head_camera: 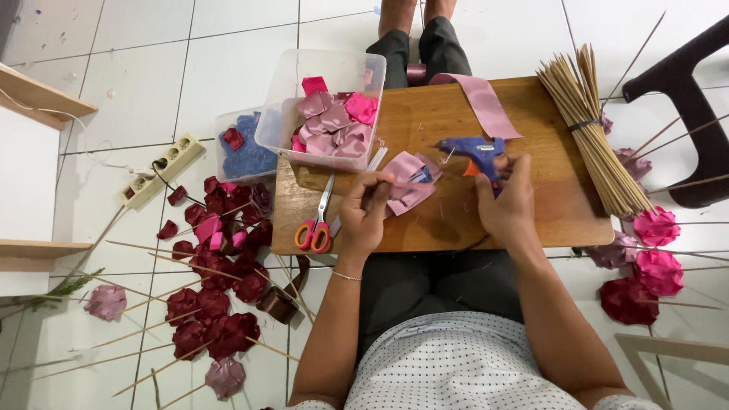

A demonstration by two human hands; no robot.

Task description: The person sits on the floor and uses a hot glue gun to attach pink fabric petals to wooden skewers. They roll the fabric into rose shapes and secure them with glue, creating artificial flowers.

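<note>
- Pinching a folded pale pink ribbon piece [406, 181], the left hand [366, 212] has its grip closed: thumb and fingers are curled tight on the fabric, which sticks out at 2 o'clock from the hand, over the middle of the wooden worktop [531, 220].
- The right hand [507, 199] has its grip wrapped shut around the handle of one blue glue gun [474, 150]; the nozzle points toward 9 o'clock, at the ribbon piece, just beside it.
- One pair of scissors [317, 222] with red and orange handles lies on the worktop at 9 o'clock from the left hand, near it but not touching.
- Two clear plastic tubs sit at 11 o'clock: the larger tub [304, 83] holds pink ribbon pieces, the smaller tub [228, 156] holds blue material.
- One strip of pink ribbon [486, 102] lies across the worktop's far edge at 12 o'clock.
- One bundle of bamboo sticks [592, 137], banded together, lies at 2 o'clock from the right hand.
- Finished ribbon roses on sticks lie on the floor: a dark red heap [216, 304] at 8 o'clock, too tangled to count, and about four [654, 226] at 3 o'clock.
- One white power strip [163, 168] lies on the floor tiles at 9 o'clock.
</note>
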